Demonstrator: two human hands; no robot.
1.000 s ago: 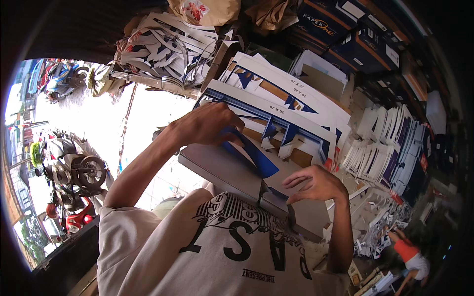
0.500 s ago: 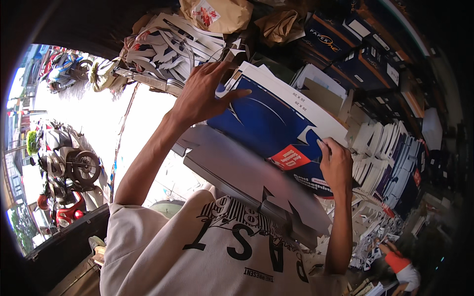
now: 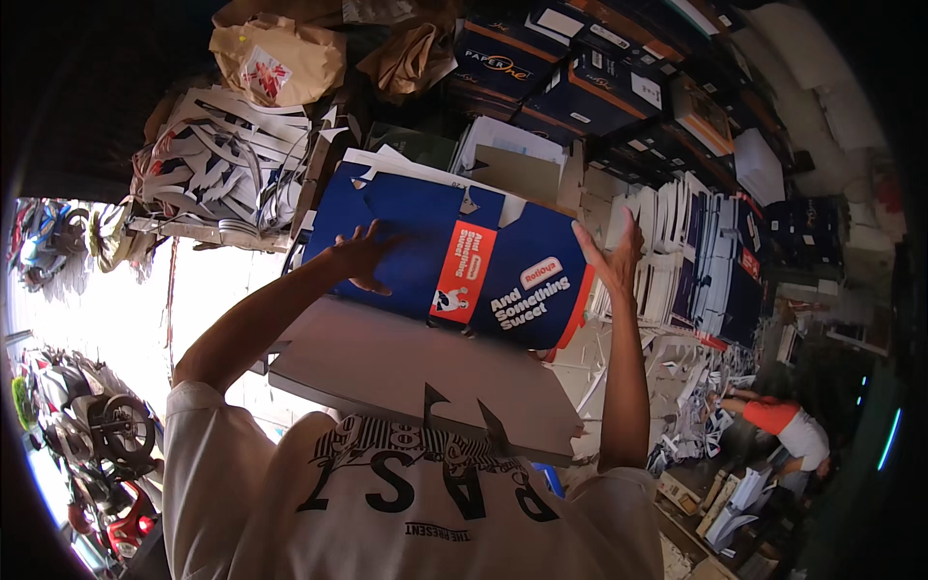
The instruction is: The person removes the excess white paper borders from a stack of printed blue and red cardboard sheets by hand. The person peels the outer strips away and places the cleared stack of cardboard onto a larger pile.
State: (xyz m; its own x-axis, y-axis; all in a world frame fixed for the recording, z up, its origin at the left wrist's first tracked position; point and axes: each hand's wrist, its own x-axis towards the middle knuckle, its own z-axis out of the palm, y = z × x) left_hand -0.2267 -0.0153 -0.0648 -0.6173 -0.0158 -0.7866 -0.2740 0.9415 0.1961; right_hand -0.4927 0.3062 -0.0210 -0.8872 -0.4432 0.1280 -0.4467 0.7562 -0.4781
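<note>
A dark blue printed cardboard sheet (image 3: 512, 242) with a red panel and die-cut notches lies in front of me, on top of white-edged sheets. My left hand (image 3: 362, 256) is over its left part, fingers apart and slightly blurred; whether they touch it I cannot tell. At the sheet's right edge my right hand (image 3: 614, 256) is raised with thumb and fingers spread, the thumb beside the edge. Between the blue sheet and my shirt rests a thick stack of grey-backed cut sheets (image 3: 406, 362), with pointed flaps sticking up.
Paper offcuts (image 3: 217, 159) pile up at the left rear, below a brown paper bag (image 3: 280, 58). Dark boxes (image 3: 604, 87) are stacked behind. Sheet stacks (image 3: 715, 256) stand at the right. A person in red and white (image 3: 788, 425) bends over farther right. Motorcycles (image 3: 106, 425) stand outside at left.
The view has swung right. The blue sheet now lies turned, its red panel upright near the middle. My left hand has come down from the far corner, and my right hand's fingers have spread.
</note>
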